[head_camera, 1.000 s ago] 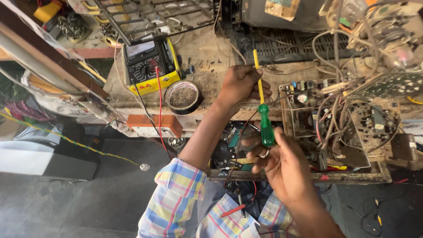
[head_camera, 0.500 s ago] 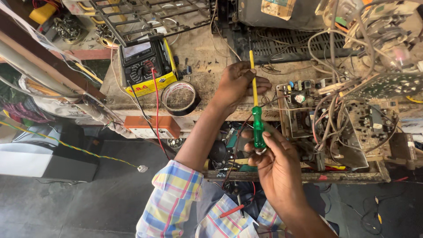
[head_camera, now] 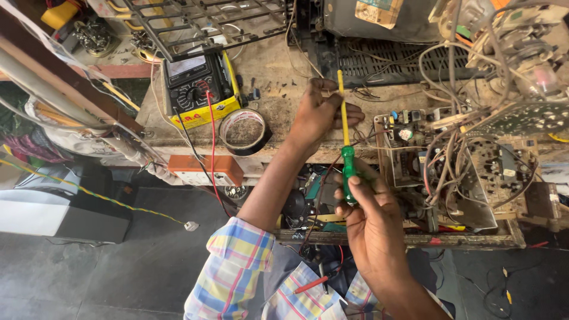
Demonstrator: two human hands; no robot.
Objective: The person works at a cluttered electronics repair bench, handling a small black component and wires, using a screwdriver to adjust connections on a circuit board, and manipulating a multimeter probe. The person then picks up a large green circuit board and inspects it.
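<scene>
Presently we have a screwdriver (head_camera: 345,136) in hand, and nearest to us the right hand (head_camera: 368,216) is clenched around its green handle, thumb and fingers wrapped over the lower grip. The tool stands nearly upright, its shaft running away from us. Beyond the right hand, the left hand (head_camera: 320,115) rests on the desk (head_camera: 278,98) with its fingers curled loosely about the yellow shaft, steadying it; we cannot tell how firmly it pinches.

We judge the step to be the handling or readying of the tool between both hands, no screw yet engaged. We judge that the next move calls for the left hand to free the shaft and the tip to be brought to a fastener, most likely on the circuit board (head_camera: 415,148) just right of the hands, among its tangled wires (head_camera: 462,130).

The screwdriver looks slender: translucent green handle, yellow-sleeved shaft, the tip small and hard to read against the clutter.

Left of the left hand lies a roll of dark tape (head_camera: 244,131), flat on the desk. Farther left sits a multimeter (head_camera: 198,86) in a yellow casing, a red lead trailing from it. Beyond the hands a dark slotted casing (head_camera: 397,56) rests, and a wire grille (head_camera: 201,21) lies at the far left.
</scene>
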